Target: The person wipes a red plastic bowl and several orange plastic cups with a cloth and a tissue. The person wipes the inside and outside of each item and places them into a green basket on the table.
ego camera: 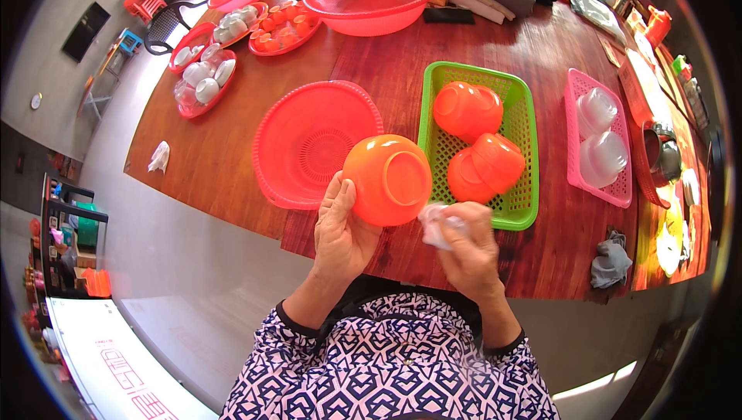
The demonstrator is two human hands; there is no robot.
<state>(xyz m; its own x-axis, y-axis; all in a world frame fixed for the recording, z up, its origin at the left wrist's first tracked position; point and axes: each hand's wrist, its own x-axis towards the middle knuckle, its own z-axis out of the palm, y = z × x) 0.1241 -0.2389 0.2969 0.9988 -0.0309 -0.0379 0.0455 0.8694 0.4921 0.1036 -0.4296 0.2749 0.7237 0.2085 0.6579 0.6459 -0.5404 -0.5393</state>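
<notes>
An orange plastic bowl (387, 181) is gripped at its left rim by my left hand (342, 229), its foot ring turned up toward me. My right hand (472, 246) pinches a crumpled white cloth or tissue (437, 226) just right of that bowl; the hand is slightly blurred. Behind the raised bowl stands an open red plastic basin (290, 142), partly covered by it. To the right, a green plastic basket (528, 159) holds several orange bowls (466, 110), tipped and nested in two groups.
Farther right lie a pink basket (571, 130) with clear bowls (603, 159) and a grey rag (611, 260) at the table edge. Red trays (203, 108) of cups stand at the far left, near a large red colander (371, 20). A crumpled white tissue (159, 156) sits on the left corner.
</notes>
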